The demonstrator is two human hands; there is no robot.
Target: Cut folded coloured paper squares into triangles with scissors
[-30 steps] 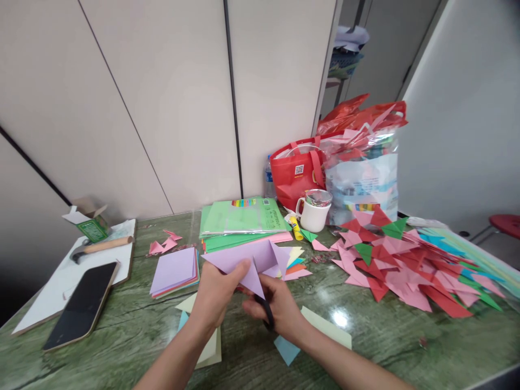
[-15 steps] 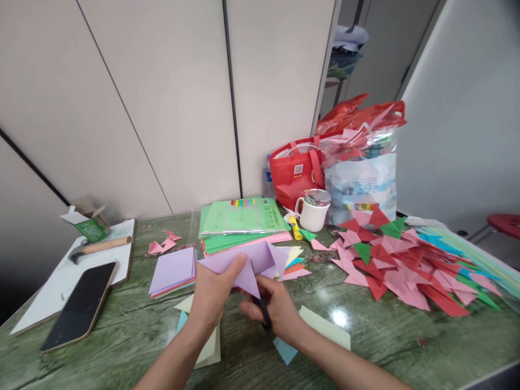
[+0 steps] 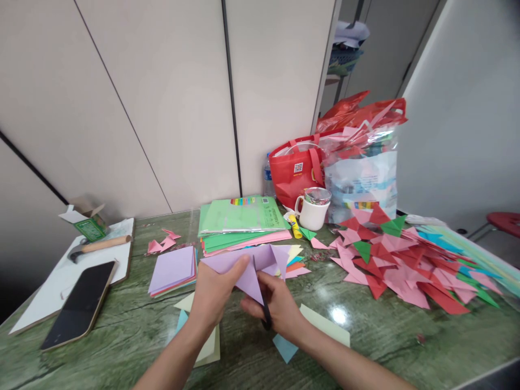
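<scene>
The left hand (image 3: 213,295) is gripping a lilac sheet of paper (image 3: 247,265) above the near middle of the green surface (image 3: 385,336), thumb on top and the other fingers hidden beneath it. The right hand (image 3: 276,306) is working a pair of black-handled scissors (image 3: 266,314), its fingers curled through the handles; the blades are hidden behind the sheet, so how far they stand apart cannot be told. A split is showing in the lilac sheet where a pointed flap is hanging down toward the scissors, so the cut appears partly made; the rest of the sheet is holding together.

Cut work is already lying about: a large heap of pink, red and green triangles (image 3: 406,271) is spreading over the right of the surface, and a few pink offcuts (image 3: 162,244) are lying to the far left. Pale yellow and blue pieces (image 3: 325,325) are lying under the forearms. Uncut stock is remaining: a stack of lilac squares (image 3: 173,269) just left of the hands, and a pack of coloured paper (image 3: 241,219) beyond them. Judged from this, a good part of the cutting is done and a fair amount is left.

A white mug (image 3: 312,211), a glue stick (image 3: 295,227) and a red bag (image 3: 298,173) are standing at the far side; a phone (image 3: 79,303) and a hammer (image 3: 97,246) are lying on a white board (image 3: 52,287) at the left.
</scene>
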